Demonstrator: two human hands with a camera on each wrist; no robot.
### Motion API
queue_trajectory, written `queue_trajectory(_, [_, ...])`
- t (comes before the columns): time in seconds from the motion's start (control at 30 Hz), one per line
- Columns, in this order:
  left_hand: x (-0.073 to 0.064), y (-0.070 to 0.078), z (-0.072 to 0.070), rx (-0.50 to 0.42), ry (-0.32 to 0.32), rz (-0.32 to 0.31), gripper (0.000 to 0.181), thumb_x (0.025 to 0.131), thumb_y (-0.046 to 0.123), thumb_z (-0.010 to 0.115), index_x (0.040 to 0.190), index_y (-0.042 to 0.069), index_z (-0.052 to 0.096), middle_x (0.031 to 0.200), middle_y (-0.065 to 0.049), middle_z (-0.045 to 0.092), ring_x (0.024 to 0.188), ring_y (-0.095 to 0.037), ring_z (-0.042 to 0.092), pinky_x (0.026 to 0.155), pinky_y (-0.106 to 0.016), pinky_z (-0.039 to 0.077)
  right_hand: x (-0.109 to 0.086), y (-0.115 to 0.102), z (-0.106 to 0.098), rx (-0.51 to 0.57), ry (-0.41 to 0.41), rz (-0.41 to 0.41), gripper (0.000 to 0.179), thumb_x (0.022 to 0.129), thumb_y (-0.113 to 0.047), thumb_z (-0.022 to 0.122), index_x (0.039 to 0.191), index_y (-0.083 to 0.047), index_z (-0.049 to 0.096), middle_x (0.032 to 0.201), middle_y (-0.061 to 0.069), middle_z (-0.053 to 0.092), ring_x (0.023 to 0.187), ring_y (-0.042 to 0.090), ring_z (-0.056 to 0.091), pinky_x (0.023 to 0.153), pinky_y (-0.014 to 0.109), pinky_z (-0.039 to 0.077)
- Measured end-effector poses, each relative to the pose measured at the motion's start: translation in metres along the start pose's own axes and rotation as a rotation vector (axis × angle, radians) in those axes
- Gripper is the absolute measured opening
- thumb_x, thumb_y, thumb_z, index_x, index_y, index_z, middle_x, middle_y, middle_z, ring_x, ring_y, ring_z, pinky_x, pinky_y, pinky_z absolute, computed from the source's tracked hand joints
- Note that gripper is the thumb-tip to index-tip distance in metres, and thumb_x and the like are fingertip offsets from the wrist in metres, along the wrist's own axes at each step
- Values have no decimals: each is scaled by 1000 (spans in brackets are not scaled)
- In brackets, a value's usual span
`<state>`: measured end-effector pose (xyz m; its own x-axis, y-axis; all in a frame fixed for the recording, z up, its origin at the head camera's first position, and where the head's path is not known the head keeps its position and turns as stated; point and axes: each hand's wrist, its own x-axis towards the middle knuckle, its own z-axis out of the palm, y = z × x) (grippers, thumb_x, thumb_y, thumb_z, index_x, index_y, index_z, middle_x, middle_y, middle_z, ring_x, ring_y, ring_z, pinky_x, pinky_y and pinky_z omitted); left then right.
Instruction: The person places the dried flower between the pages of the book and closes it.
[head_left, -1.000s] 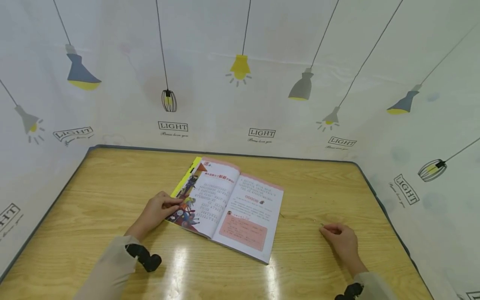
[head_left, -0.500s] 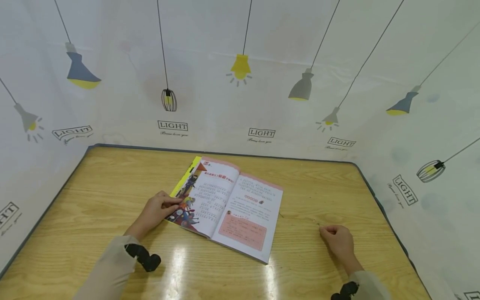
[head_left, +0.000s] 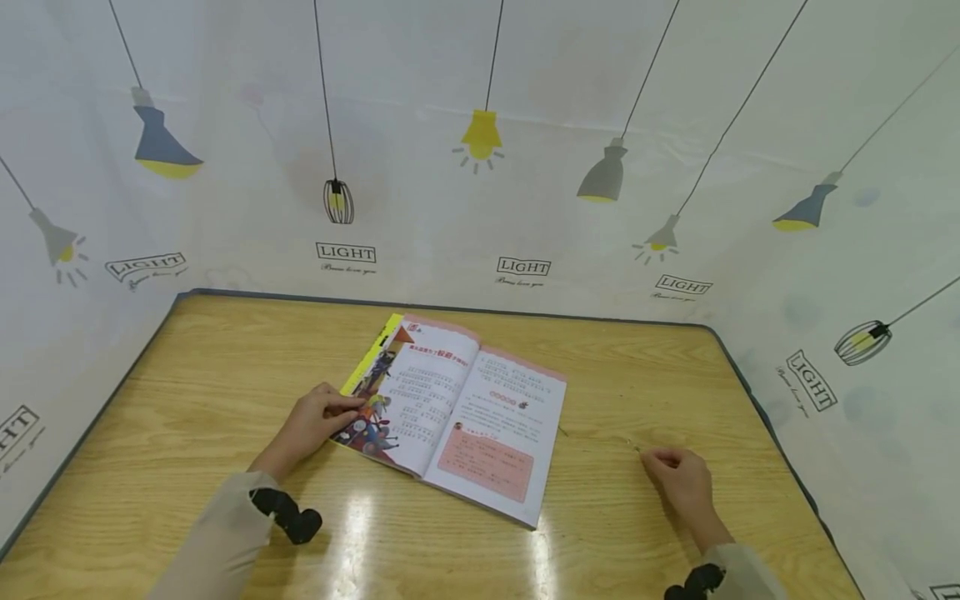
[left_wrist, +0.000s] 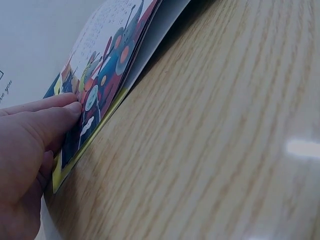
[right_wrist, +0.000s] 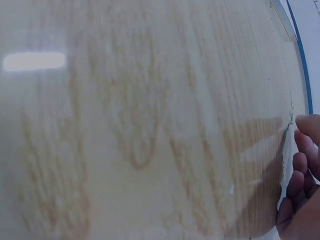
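Note:
An open book (head_left: 498,417) with a yellow cover edge and pink-topped pages lies tilted on the wooden table. My left hand (head_left: 318,421) holds its left edge. In the left wrist view, the thumb and index finger (left_wrist: 45,103) lie on the illustrated page, while other fingers are partly hidden beside the yellow edge. To the right of the book, my right hand (head_left: 681,483) pinches a thin, small, shiny strand (head_left: 632,445) between thumb and index finger just above the tabletop. In the right wrist view the strand (right_wrist: 291,119) sticks out past the fingertips; its kind is too small to tell.
The wooden table (head_left: 225,358) has a dark blue edge along its back and sides. A whitish wall covering (head_left: 420,167) printed with lamps surrounds it. A tiny dark thin piece (head_left: 562,431) shows beside the book's right edge. Glare marks the table front.
My right hand shifts slightly left, then slightly back right, still pinching the strand. The left hand and the book stay in place.

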<state>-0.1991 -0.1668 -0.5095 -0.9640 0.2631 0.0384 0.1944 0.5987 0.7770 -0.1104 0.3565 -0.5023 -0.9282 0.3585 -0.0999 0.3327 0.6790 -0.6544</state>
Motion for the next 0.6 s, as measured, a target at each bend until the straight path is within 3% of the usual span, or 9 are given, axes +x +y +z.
queue_trajectory(0.17, [0,0,0,-5,-1,5,23,85,5,64,108,4,68,80,-5,46,73,-18,43,63,-25,40,1,-2,2,-24,0,-37,29,83,-22,68,93,4,67,79,8,61,69,15,52,59,26,41])
queue_trajectory(0.33, [0,-2,0,-13,0,4,23,85,7,64,108,4,68,81,-6,46,74,-18,44,64,-25,41,2,-9,3,-139,-5,-108,20,83,-15,65,87,5,67,78,9,59,68,19,50,58,29,39])
queue_trajectory(0.47, [1,-4,1,-11,1,5,23,86,8,64,108,5,68,82,-5,46,74,-17,43,64,-25,41,2,-15,3,-182,-50,-96,17,82,-13,61,84,3,67,72,6,57,63,17,48,55,29,37])
queue_trajectory(0.6, [0,-4,1,-7,4,12,23,85,7,64,108,5,69,81,-5,47,73,-17,43,63,-25,41,3,-15,3,-160,-90,-65,16,81,-12,58,83,2,65,67,3,54,59,16,45,53,29,36])
